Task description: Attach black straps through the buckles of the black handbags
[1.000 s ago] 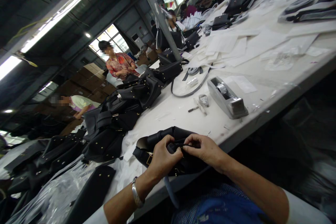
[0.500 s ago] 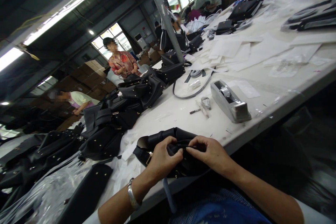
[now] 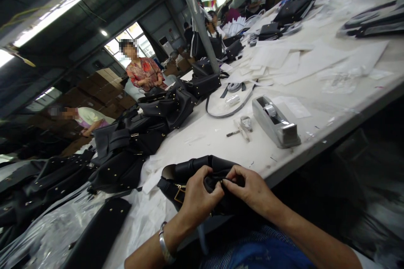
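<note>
A black handbag (image 3: 186, 168) with gold-coloured fittings lies at the near edge of the white table, close to my body. My left hand (image 3: 202, 191) is closed on the bag's dark material, thumb and fingers pinching near its middle. Opposite it, my right hand (image 3: 248, 185) pinches the same part of the bag, its fingertips almost meeting my left thumb. A small gold-coloured spot shows between the fingertips, too small to name. A gold buckle (image 3: 179, 192) sits on the bag left of my left hand. Much of the bag's front is hidden by my hands.
A grey tape dispenser (image 3: 276, 122) stands beyond my right hand, with small tools (image 3: 242, 129) beside it. Black bags (image 3: 145, 130) are heaped along the left. White sheets (image 3: 277, 61) and a grey strap (image 3: 227, 113) lie farther back. A co-worker (image 3: 145, 71) stands across the table.
The view has shifted slightly. My left hand has moved a little to the right, and more of the gold buckle shows. Both hands keep their pinch on the handbag.
</note>
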A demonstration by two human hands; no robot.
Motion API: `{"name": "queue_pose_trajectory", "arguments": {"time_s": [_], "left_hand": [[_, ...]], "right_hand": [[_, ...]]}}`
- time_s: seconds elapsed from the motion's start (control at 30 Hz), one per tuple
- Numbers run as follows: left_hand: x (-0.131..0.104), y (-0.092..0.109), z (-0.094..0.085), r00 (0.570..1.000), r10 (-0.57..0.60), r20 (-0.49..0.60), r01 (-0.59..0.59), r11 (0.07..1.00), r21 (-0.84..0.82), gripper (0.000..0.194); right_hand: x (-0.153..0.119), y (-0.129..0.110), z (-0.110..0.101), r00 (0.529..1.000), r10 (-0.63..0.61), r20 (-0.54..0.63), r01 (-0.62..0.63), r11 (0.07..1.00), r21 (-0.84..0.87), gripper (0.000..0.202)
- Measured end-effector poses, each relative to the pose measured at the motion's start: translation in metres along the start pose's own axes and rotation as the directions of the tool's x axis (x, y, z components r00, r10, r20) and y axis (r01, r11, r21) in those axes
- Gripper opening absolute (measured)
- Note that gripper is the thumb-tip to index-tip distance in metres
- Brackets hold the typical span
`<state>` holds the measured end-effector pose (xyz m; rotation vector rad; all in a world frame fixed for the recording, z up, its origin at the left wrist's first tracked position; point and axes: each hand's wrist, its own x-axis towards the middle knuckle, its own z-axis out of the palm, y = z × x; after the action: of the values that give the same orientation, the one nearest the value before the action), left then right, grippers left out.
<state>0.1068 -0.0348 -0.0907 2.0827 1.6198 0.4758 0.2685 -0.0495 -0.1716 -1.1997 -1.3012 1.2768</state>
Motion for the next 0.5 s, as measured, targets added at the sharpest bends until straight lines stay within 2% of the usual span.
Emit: {"name": "queue_pose_trajectory", "arguments": {"time_s": [0.1,0.17,0.23,0.3,0.33,0.4,0.43,0.5], "left_hand": [[0.01,0.001,-0.014,0.993,0.048,0.106,-0.044,0.998,-0.038,0.026],[0.011,0.0,-0.029,0.982,0.1,0.16,-0.076,0.985,-0.153,0.042],[0.004,-0.003,-0.044,0.988,0.121,0.097,-0.088,0.951,-0.297,0.055],[-0.016,-0.011,-0.054,0.995,0.056,-0.079,-0.083,0.912,-0.401,0.046],[-0.029,-0.017,-0.055,0.985,-0.004,-0.172,-0.072,0.899,-0.433,0.038],[-0.06,-0.034,-0.046,0.95,-0.13,-0.285,-0.023,0.879,-0.477,0.032],[-0.075,-0.045,-0.037,0.937,-0.181,-0.299,0.014,0.875,-0.484,0.033],[-0.104,-0.068,-0.009,0.9,-0.291,-0.323,0.119,0.879,-0.461,0.032]], "right_hand": [[0.005,-0.01,-0.014,0.998,-0.002,0.057,0.006,0.998,-0.07,0.024],[0.007,-0.019,-0.024,0.995,-0.024,0.092,0.04,0.985,-0.167,0.023],[0.007,-0.027,-0.031,0.992,-0.073,0.104,0.099,0.954,-0.283,0.02],[0.002,-0.03,-0.035,0.982,-0.183,0.045,0.185,0.896,-0.404,0.02],[-0.001,-0.031,-0.035,0.962,-0.273,-0.009,0.238,0.853,-0.464,0.021],[-0.009,-0.034,-0.033,0.873,-0.483,-0.073,0.366,0.745,-0.557,0.024],[-0.013,-0.037,-0.03,0.818,-0.572,-0.057,0.438,0.685,-0.582,0.025],[-0.017,-0.047,-0.023,0.725,-0.684,0.075,0.586,0.557,-0.588,0.027]]}}
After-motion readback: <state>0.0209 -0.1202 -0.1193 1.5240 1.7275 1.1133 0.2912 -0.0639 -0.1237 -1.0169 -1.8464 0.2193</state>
